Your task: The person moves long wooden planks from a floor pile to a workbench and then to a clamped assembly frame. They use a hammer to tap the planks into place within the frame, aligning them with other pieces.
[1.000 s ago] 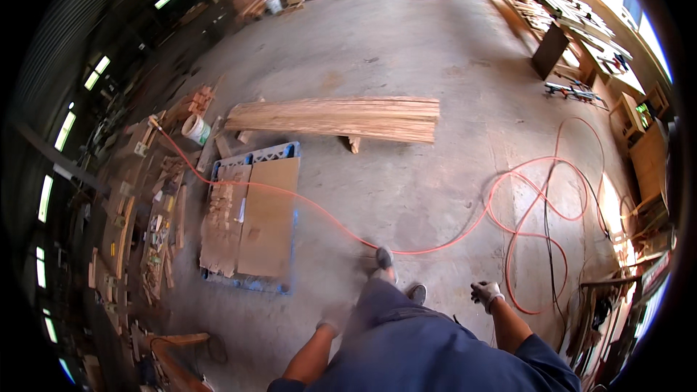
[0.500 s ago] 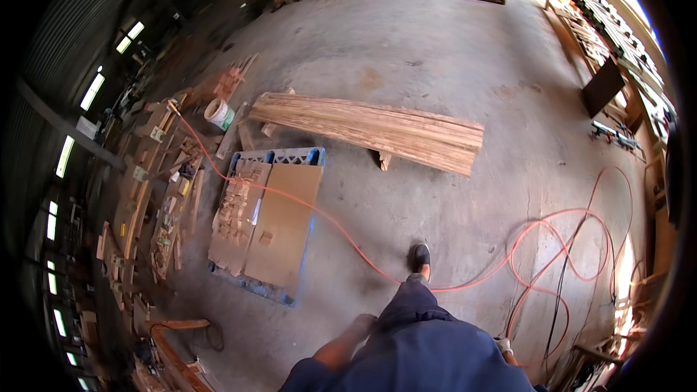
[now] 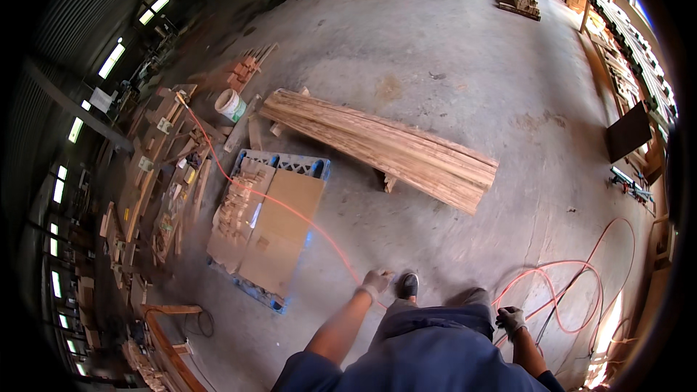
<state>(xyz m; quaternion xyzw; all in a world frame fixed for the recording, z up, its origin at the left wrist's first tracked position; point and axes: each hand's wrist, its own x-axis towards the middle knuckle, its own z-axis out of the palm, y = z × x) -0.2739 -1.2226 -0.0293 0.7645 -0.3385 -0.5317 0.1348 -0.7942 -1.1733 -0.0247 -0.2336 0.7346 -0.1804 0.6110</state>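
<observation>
My left hand (image 3: 376, 284), in a grey glove, hangs beside my left shoe (image 3: 409, 285); its fingers are loosely bent and nothing shows in them. An orange-red hose (image 3: 317, 226) passes below it on the floor, apart from the hand as far as I can see. At my right side hangs my right hand (image 3: 511, 319), also gloved, with fingers loosely curled and no object visible between them. Ahead of me, long wooden boards (image 3: 385, 145) lie side by side on low wooden supports (image 3: 390, 184).
Left of me, a blue pallet (image 3: 319, 167) carries cardboard (image 3: 279, 236) and small wood pieces (image 3: 234, 212). A white bucket (image 3: 230, 104) stands beyond it. Looped hose (image 3: 553, 276) lies at right. A dark panel (image 3: 627, 133) leans near the right-hand racks.
Both gloved hands have come into clearer view at my sides. The boards appear turned and nearer their right end, as my view has shifted and I have stepped.
</observation>
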